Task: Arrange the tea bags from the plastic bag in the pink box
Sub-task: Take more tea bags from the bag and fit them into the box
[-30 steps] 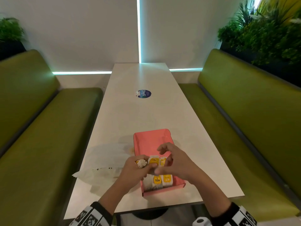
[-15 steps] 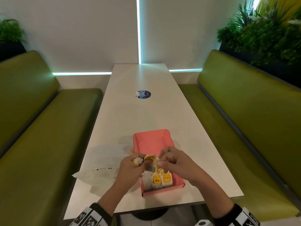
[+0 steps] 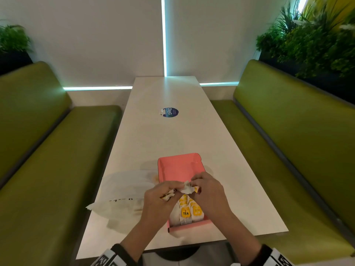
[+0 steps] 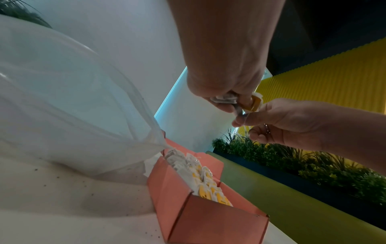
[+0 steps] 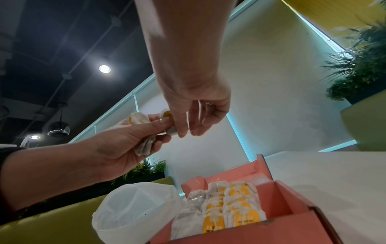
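plastic bag [image 3: 123,191] contents unclear

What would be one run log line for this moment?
left hand: holds crumpled white tea bags | right hand: pinches one tea bag's yellow tag | pink cardboard box: near end filled | clear plastic bag: beside box

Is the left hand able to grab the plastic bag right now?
Probably not right away. The left hand is full, gripping crumpled tea bags above the pink box. The plastic bag lies close beside it on the table with nothing between, so it would need to let go first.
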The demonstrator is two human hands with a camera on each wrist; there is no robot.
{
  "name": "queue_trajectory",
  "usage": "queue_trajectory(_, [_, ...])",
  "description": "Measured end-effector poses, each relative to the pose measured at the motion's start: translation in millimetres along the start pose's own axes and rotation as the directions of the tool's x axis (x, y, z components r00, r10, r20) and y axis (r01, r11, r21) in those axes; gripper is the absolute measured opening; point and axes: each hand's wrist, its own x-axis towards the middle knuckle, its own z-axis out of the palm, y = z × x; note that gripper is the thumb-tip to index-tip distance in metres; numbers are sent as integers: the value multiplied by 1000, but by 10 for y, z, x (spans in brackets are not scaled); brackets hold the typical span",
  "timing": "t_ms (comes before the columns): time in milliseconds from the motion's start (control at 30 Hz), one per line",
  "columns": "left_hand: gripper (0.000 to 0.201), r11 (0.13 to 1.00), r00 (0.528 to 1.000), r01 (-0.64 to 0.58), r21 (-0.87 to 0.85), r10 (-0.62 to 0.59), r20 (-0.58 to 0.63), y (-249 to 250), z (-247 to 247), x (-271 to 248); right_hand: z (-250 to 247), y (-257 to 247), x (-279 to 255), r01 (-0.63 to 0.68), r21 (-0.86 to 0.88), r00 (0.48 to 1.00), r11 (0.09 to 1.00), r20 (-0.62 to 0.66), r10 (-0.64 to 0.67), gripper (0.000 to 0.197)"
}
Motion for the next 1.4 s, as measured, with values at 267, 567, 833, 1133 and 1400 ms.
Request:
queue_trajectory(267, [27, 934, 959, 282, -218, -283, 31, 34, -12, 58, -100, 29, -14, -153, 538, 986, 829, 141, 91, 17])
queue_trajectory(567, [9, 884, 922, 384, -267, -381, 66, 37, 52, 113, -153, 107, -24, -287, 511, 927, 810, 361, 100, 27])
queue_trajectory(833, [15, 912, 923, 382, -146, -371, 98, -66, 87, 110, -262, 85, 14, -134, 312, 947, 940, 320, 29, 22])
queue_trajectory(1133, [12, 893, 879, 320, 315, -404, 252, -273, 266, 227, -290, 269, 230, -87, -113, 970, 990, 219, 110, 6])
queue_trajectory(1400, [45, 577, 732, -218, 787, -437, 523, -352, 572, -3, -63, 582, 292, -247, -171, 913, 954, 289, 288, 6])
